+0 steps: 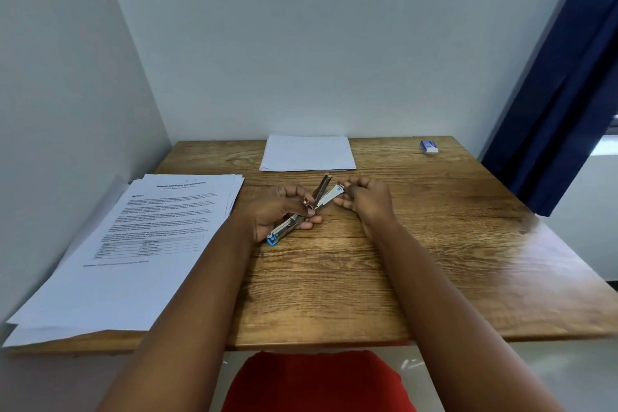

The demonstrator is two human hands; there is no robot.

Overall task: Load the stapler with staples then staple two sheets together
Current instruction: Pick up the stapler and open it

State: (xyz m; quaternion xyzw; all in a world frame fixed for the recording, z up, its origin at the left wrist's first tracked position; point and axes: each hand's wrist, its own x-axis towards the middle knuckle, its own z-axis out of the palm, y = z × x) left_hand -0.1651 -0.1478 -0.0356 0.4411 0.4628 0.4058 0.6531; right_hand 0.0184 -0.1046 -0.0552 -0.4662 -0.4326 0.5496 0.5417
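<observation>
hands curled around opened stapler

Both hands hold the opened stapler.

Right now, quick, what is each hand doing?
Left hand: closed on the base of the opened stapler.
Right hand: fingertips pinching the stapler's swung-open top arm; whether it also holds staples cannot be told.

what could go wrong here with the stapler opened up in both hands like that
1. The stapler is hinged open above the table; the right hand grips only the top arm's tip, so it might snap shut on the left hand fingers.
2. The small box sits far away, an awkward reach.
</observation>
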